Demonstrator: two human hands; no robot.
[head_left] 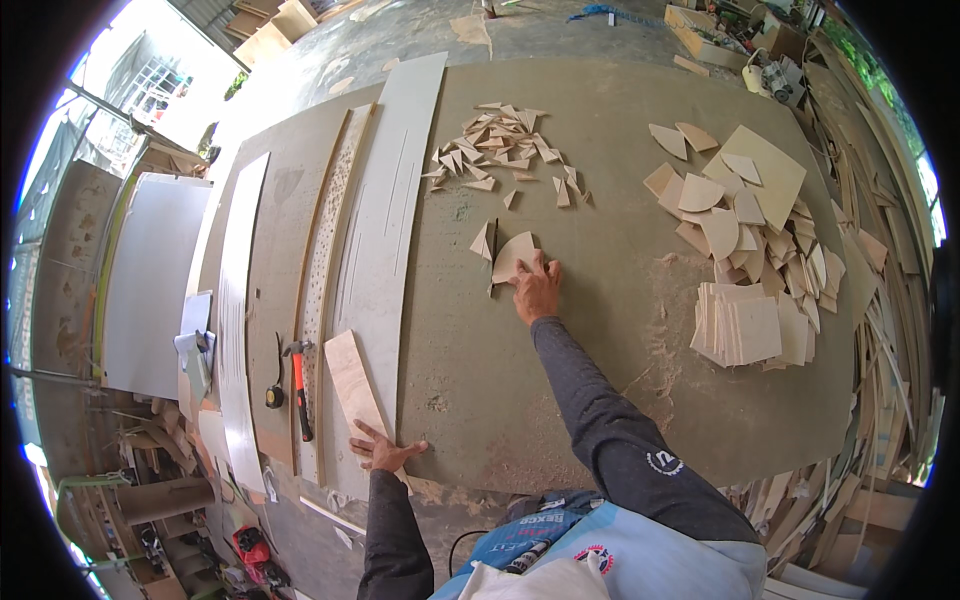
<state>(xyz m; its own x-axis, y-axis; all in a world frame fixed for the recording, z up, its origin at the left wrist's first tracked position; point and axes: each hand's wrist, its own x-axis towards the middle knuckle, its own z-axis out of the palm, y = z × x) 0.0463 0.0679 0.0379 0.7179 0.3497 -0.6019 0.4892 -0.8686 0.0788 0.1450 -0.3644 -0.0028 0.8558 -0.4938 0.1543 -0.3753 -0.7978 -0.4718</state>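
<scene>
And here's the right hand [538, 292] down on a fan-shaped wooden piece [513, 256], beside a dark narrow strip [491, 277] on the surface [490, 400], pinching or pressing, can't tell, left hand [385, 451] spread wide over a pale board's near end

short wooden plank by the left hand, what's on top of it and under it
The left hand lies over the near end of the short wooden plank. Beneath, the long pale board shows around it; the surface directly under is covered.
</scene>
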